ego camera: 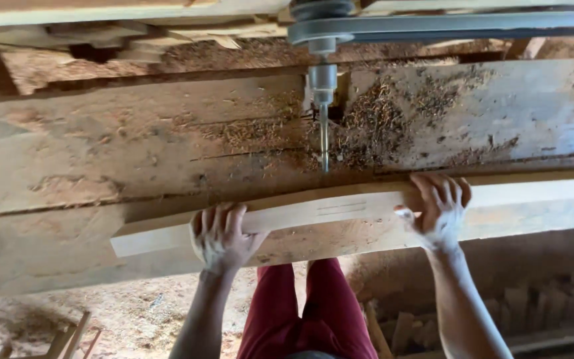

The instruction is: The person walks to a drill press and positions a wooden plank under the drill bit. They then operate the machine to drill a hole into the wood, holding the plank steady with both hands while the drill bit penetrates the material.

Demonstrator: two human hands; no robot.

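Rough, weathered planks form the workbench (pixel 68 153), dusted with wood shavings (pixel 373 119) around a vertical drill bit (pixel 325 143) that hangs from a belt-driven spindle (pixel 322 46) at the far side. Along the bench's near edge lies a long, pale, slightly curved wooden piece (pixel 327 209) with pencil lines near its middle, just near of the bit. Left hand (pixel 222 238) wraps its fingers over the piece's left part; right hand (pixel 438 209) clamps its right part. Red trousers (pixel 307 312) show below.
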